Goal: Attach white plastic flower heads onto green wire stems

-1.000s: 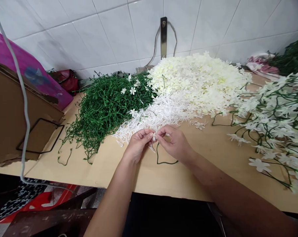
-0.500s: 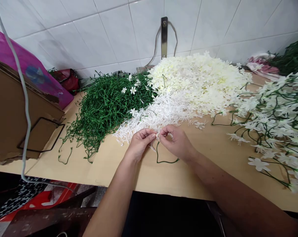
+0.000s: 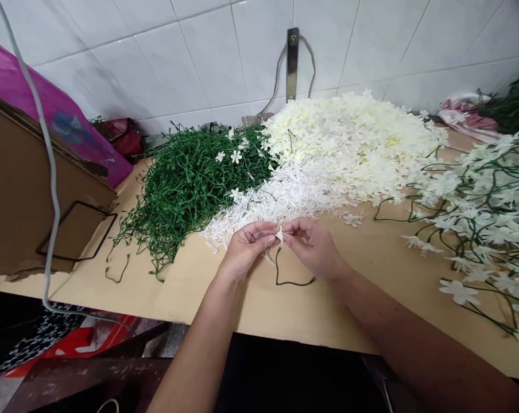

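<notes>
A small white artificial flower [image 3: 279, 234] is pinched between the fingertips of my left hand [image 3: 251, 242] and my right hand [image 3: 312, 245]. Both hands are closed on it, close together over the table's front half. Below the flower, a green plastic stem [image 3: 291, 283] bends down and right on the table; whether it joins the flower I cannot tell. Just behind my fingers lies a heap of thin white stamens [image 3: 291, 186]. Behind that spreads a large pile of creamy-white petals [image 3: 349, 129]. Left of it sits a tangled mound of green stems [image 3: 186, 178].
Assembled white flowers on green stems [image 3: 479, 218] cover the table's right end. At left stand a cardboard box [image 3: 22, 189] and a pink plastic bag [image 3: 61, 109], with a grey cable [image 3: 48, 160] hanging in front. A tiled wall [image 3: 165, 63] closes off the back.
The white flower between my fingertips now shows more clearly, and my hands have parted slightly around it. The view has shifted a little, moving everything slightly right.
</notes>
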`<state>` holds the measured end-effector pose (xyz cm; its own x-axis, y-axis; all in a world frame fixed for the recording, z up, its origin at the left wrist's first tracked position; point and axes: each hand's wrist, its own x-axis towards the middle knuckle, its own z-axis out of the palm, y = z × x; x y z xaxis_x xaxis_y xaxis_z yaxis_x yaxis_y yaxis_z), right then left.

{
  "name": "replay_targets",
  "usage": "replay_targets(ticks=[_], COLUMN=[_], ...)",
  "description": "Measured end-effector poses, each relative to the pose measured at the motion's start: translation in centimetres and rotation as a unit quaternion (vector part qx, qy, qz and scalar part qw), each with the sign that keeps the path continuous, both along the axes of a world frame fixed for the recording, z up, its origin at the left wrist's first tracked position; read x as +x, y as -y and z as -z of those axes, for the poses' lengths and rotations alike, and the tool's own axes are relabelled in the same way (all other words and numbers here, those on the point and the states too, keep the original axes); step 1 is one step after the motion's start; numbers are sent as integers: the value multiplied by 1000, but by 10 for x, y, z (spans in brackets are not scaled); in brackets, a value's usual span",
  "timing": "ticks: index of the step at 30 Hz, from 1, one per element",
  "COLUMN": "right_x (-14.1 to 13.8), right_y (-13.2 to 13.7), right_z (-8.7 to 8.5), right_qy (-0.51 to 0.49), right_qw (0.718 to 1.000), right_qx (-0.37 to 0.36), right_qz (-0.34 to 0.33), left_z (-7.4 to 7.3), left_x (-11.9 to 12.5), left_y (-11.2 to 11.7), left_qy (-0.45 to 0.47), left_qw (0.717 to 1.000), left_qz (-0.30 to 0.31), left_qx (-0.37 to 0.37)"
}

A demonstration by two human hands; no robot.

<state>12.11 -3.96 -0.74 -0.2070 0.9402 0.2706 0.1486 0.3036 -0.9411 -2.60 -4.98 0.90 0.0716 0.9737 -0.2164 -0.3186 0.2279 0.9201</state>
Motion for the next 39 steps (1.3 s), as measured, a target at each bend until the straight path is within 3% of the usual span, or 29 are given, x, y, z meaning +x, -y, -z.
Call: replay_targets(ticks=[7, 11, 14, 18, 20, 21, 23, 27, 29, 35, 39], right_x=[0, 5, 11, 16, 17, 18, 18, 18, 17, 16, 15], right_y=[-1, -4, -7, -9, -9, -9, -8, -7, -7, -5, -4], right_z=[1, -3, -6, -8, -10, -10, -12, -11, -10, -10, -10], right_qy=[-14, -16, -28, -32, -35, -37, -34, -22, -24, -34, -44], right_qw=[999, 1000, 999, 995, 992, 991, 988, 983, 981, 978, 977], right_qx=[19, 22, -10, -63, -74, -76, -80, -82, -82, -126, -145], right_qz=[-34, -1, -22, -76, -98, -107, -127, -162, -173, -164, -150], left_z=[1, 10, 14, 11, 10, 11, 14, 21, 21, 10, 9], left_x=[3, 1, 1, 6, 8, 8, 6, 4, 4, 9, 9], left_y=[0, 4, 10, 16, 16, 15, 14, 14, 15, 15, 14], left_qy=[-26, -166, -363, -556, -594, -594, -552, -346, -246, -108, -93], left_qw=[1000, 983, 919, 805, 776, 775, 806, 924, 959, 991, 994], left_qz=[-14, -69, -68, 13, 28, 28, 13, -37, -49, -40, -35], left_qx=[3, 47, 139, 207, 211, 213, 213, 161, 129, 72, 33])
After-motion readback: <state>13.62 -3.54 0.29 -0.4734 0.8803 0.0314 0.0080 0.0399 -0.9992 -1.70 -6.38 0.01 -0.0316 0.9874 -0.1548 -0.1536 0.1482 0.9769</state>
